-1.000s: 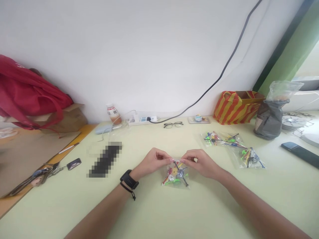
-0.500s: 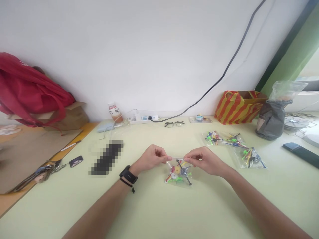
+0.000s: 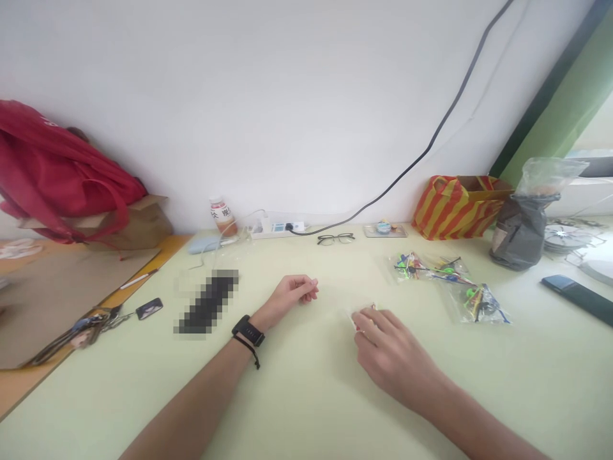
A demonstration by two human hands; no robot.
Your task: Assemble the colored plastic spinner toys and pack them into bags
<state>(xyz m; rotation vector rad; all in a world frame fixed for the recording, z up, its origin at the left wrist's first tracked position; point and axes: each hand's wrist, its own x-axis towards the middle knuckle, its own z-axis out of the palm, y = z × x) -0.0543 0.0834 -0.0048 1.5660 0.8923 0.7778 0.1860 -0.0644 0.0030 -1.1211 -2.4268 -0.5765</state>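
My right hand [image 3: 390,348] is closed round a small clear plastic bag of colourful plastic parts. Only a sliver of this bag [image 3: 353,319] shows past the fingertips; the back of the hand hides the remainder. To its left, my left hand [image 3: 293,296] is raised over the table with the fingers curled in and nothing visible in them. Similar bags lie to the right of my hands: one bag [image 3: 408,266] at the back, a second bag [image 3: 449,267] beside it, and a nearer bag [image 3: 480,303].
Eyeglasses [image 3: 335,239], a power strip [image 3: 278,230] and a bottle [image 3: 223,217] stand along the wall. A striped bag [image 3: 460,207] and a grey bag [image 3: 521,230] are at the back right. Keys [image 3: 108,319] lie on the left; a dark phone-like slab [image 3: 579,300] lies right.
My left hand has let go of the bag's top edge and curled its fingers. My right hand has turned palm down and now covers the bag, which has shifted right.
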